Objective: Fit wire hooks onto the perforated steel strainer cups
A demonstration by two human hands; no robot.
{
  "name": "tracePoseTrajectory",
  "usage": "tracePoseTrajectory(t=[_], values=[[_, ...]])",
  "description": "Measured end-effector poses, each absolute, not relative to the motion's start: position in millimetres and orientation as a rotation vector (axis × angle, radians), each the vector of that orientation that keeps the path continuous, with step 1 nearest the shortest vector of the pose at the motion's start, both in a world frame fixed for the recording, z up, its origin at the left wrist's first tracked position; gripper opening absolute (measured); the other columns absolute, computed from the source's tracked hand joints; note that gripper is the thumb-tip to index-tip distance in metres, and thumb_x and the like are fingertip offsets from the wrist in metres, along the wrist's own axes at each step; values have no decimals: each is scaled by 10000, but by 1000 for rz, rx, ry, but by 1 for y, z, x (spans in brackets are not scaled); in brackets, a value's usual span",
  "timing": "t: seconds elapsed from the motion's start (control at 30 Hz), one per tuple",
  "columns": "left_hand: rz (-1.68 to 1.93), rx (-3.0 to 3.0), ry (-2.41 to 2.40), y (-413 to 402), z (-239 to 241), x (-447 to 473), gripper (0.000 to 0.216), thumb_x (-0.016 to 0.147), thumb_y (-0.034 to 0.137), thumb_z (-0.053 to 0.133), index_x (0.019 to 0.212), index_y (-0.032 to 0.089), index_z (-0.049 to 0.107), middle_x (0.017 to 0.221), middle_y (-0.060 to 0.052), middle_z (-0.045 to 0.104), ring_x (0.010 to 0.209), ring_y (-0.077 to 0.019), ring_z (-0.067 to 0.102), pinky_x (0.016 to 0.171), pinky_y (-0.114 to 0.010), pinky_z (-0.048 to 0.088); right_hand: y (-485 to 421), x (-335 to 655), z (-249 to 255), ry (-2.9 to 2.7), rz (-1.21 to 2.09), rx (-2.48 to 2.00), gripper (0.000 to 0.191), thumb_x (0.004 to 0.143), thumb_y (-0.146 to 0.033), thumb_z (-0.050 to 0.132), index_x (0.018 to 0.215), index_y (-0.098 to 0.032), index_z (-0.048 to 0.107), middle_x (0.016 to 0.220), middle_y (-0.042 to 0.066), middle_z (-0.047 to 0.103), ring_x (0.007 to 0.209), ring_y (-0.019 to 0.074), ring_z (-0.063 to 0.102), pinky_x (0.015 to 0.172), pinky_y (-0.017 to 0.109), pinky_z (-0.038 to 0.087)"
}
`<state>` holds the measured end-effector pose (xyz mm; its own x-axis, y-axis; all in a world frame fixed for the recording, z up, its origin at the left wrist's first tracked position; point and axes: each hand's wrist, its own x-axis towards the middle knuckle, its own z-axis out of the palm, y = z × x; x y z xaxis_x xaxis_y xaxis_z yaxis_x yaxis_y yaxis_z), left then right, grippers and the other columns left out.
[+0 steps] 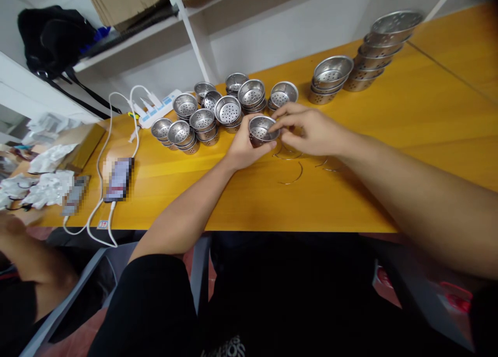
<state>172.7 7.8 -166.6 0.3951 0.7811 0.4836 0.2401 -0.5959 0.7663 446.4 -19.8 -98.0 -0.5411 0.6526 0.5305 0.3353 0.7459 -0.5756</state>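
Observation:
My left hand (244, 145) is wrapped round a small perforated metal cup (261, 134), which it holds above the table with the mouth tilted up. My right hand (305, 128) reaches over the cup's right rim, its bent fingers spread apart and the tips at or just inside the mouth. Nothing shows between those fingers. Below the right hand, several thin curved wires (298, 175) lie on the wood. Just behind the hands stands another perforated cup (284, 94), partly hidden by the right hand.
Stacked perforated cups (202, 121) crowd the table (249, 201) behind my left hand. Taller stacks (330, 79) stand back right. A power strip (161, 108) and a phone (119, 178) with white cables lie left. Another person's arm (31, 253) shows at far left.

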Motion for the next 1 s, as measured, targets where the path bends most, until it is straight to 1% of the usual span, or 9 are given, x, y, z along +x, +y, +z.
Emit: tracePoseTrajectory(t=[0.13, 0.27, 0.4, 0.5, 0.63, 0.8, 0.87, 0.9, 1.0], values=[[1192, 2029, 832, 7, -166, 173, 885, 992, 500, 1046, 1668, 291, 515, 1600, -164, 748, 1471, -378, 810, 1351, -674, 710, -19, 444, -103, -2206, 544, -714, 313, 1061, -381, 818, 1308, -349, 1008, 1515, 140, 837, 1272, 405, 829, 1109, 605, 748], [1219, 1995, 850, 7, -163, 173, 871, 981, 476, 1054, 1654, 296, 531, 1581, -153, 750, 1477, -380, 802, 1381, -698, 692, -19, 443, -105, -2220, 564, -704, 390, 1068, -395, 841, 1425, -367, 997, 1579, 143, 810, 1371, 430, 802, 1182, 633, 741], [1222, 1992, 853, 8, -163, 172, 849, 982, 480, 1055, 1637, 297, 547, 1571, -158, 752, 1514, -396, 797, 1402, -715, 681, -20, 442, -104, -2220, 581, -712, 423, 1051, -425, 885, 1457, -364, 988, 1612, 148, 806, 1388, 443, 789, 1227, 671, 730], [1221, 1993, 801, 10, -167, 172, 873, 1011, 532, 1042, 1665, 296, 513, 1624, -178, 741, 1537, -395, 800, 1419, -720, 677, -21, 442, -103, -2173, 610, -707, 362, 1064, -476, 904, 1395, -351, 980, 1568, 150, 817, 1316, 418, 809, 1183, 636, 748], [1177, 1929, 792, 13, -173, 173, 982, 1039, 597, 1037, 1752, 306, 428, 1702, -203, 700, 1599, -391, 781, 1421, -717, 683, -18, 443, -104, -2098, 627, -732, 325, 1034, -557, 976, 1262, -327, 955, 1465, 152, 837, 1133, 379, 819, 1103, 619, 751], [1163, 1831, 916, 11, -172, 177, 1074, 1009, 587, 1090, 1790, 340, 395, 1887, -223, 565, 1712, -406, 693, 1332, -628, 737, -8, 451, -109, -2074, 524, -868, 354, 1061, -618, 957, 1213, -300, 923, 1307, 138, 835, 995, 330, 775, 997, 579, 732], [1176, 1827, 1000, 7, -169, 179, 1015, 1029, 546, 1075, 1775, 338, 419, 1870, -210, 571, 1631, -372, 720, 1254, -573, 749, -6, 454, -111, -2071, 503, -898, 359, 1090, -643, 935, 1187, -298, 905, 1248, 139, 811, 1012, 341, 755, 1028, 612, 715], [1187, 1820, 1048, 4, -166, 180, 953, 1036, 515, 1069, 1742, 328, 457, 1810, -197, 615, 1538, -342, 752, 1194, -538, 753, -4, 456, -111, -2064, 512, -906, 358, 1102, -655, 936, 1171, -307, 895, 1230, 142, 799, 1034, 352, 743, 1064, 637, 703], [1252, 1814, 1169, -2, -155, 181, 643, 1020, 422, 1075, 1469, 282, 637, 1452, -115, 765, 1138, -227, 769, 964, -424, 707, -1, 460, -114, -2030, 582, -905, 370, 1113, -693, 976, 1142, -338, 875, 1192, 147, 769, 1090, 370, 694, 1175, 675, 651]])
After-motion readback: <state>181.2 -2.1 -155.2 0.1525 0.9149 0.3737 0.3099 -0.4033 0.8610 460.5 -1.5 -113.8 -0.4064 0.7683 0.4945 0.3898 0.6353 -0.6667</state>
